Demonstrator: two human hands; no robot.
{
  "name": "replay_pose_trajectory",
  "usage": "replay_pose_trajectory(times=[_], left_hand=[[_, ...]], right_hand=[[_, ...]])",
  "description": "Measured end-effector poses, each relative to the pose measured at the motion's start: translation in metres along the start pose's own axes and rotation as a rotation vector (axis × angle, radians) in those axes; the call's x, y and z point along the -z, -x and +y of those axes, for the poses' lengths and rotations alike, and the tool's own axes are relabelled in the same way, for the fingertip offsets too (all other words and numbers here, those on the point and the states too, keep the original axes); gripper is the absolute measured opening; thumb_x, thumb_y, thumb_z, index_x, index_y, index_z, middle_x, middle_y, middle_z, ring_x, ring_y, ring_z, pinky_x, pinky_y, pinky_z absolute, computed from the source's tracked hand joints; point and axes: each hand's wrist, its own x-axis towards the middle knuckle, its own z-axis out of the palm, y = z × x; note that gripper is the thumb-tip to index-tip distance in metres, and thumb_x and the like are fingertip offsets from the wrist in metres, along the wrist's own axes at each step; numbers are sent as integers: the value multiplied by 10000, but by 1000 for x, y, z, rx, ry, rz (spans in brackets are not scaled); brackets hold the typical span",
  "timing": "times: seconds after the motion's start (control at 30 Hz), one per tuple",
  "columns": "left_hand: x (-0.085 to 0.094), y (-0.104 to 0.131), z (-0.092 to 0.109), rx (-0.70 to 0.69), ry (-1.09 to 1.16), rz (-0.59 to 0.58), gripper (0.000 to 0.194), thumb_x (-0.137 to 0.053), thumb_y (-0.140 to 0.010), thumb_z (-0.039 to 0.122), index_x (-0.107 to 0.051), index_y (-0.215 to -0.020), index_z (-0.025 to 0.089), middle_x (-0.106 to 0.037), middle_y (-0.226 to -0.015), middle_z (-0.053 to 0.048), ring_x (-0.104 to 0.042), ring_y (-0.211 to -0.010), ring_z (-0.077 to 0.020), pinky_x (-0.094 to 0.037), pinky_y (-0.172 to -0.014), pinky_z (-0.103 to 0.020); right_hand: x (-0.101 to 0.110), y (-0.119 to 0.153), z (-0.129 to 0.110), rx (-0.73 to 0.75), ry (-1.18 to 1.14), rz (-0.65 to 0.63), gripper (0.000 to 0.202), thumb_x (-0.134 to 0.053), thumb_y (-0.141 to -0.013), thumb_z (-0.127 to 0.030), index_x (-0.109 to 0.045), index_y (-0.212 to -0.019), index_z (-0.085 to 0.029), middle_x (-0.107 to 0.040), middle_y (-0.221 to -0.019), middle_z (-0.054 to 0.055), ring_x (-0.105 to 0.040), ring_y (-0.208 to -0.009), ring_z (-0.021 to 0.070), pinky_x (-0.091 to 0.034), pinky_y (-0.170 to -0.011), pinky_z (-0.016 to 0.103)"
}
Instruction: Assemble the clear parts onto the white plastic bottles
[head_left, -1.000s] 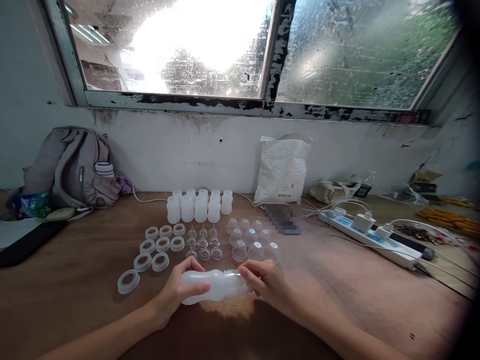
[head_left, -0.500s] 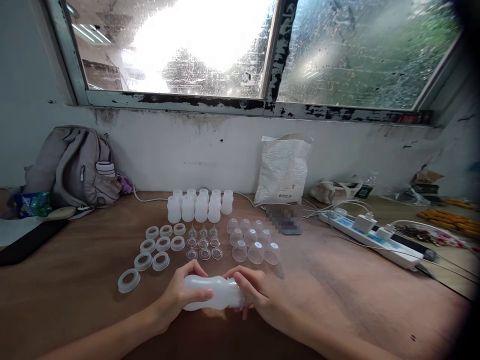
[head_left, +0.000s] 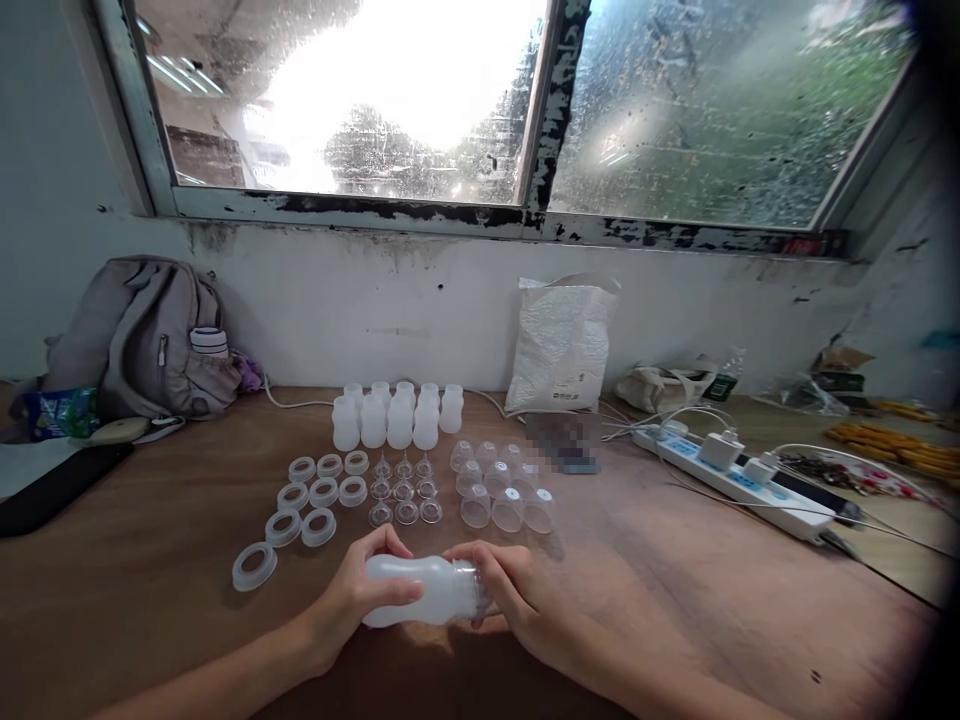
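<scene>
A frosted white bottle (head_left: 424,590) lies sideways between my hands near the table's front. Its rounded body is in my left hand (head_left: 364,590), thumb across the side. My right hand (head_left: 510,590) is closed round the clear neck end, where a transparent part shows; its exact shape is partly hidden by the fingers. Beyond the hands stand several white bottles (head_left: 400,424), several clear nipples (head_left: 405,488) in rows, several translucent rings (head_left: 283,526) to the left and several clear domed caps (head_left: 507,508) to the right.
A grey backpack (head_left: 150,335) and a black flat object (head_left: 64,488) are at the left. Against the wall leans a white plastic package (head_left: 562,345). A power strip (head_left: 750,490) with plugs and cables lies at the right, near a blurred-out flat object (head_left: 562,443).
The right hand's fingers have shifted slightly round the bottle's neck end, with the lower fingers now less visible. The camera view has moved a little.
</scene>
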Motion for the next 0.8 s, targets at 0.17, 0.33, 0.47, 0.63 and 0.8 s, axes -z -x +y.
replay_pose_trajectory(times=[0.17, 0.33, 0.47, 0.63, 0.8], left_hand=[[2, -1, -3, -19, -21, -10, 311, -679, -577, 311, -436, -709, 168, -500, -619, 37, -438, -571, -105, -301, -489, -189], [1, -1, -6, -32, -15, -31, 321, -684, -570, 320, -437, -709, 168, -487, -618, 41, -422, -558, -96, -294, -482, -185], [-5, 1, -12, -23, -2, -47, 359, -700, -525, 344, -426, -680, 171, -464, -588, 48, -414, -541, -96, -289, -472, -185], [-15, 5, -17, -38, 48, -22, 353, -679, -532, 367, -410, -653, 175, -438, -565, 47, -400, -527, -100, -282, -467, -188], [-22, 9, -15, -114, 53, 48, 301, -563, -674, 410, -388, -609, 174, -402, -555, 40, -370, -516, -94, -281, -473, -193]], right_hand=[[3, -3, -1, -105, -210, 6, 450, -330, -826, -525, -634, -898, -202, -594, -795, 47, -555, -649, 144, -473, -528, 241], [5, -9, 2, -234, -519, -42, 642, -190, -804, -624, -614, -796, -142, -593, -778, 69, -546, -657, 155, -442, -553, 256], [0, -8, 4, -246, -629, -46, 589, -210, -815, -603, -557, -728, -136, -556, -724, 45, -506, -607, 127, -393, -540, 229], [-4, -1, 2, -191, -633, -28, 457, -304, -820, -533, -487, -655, -147, -481, -675, 19, -449, -585, 113, -355, -534, 219], [-9, 2, -1, -98, -487, 0, 392, -338, -823, -466, -460, -624, -150, -426, -647, 9, -387, -585, 111, -318, -543, 221]])
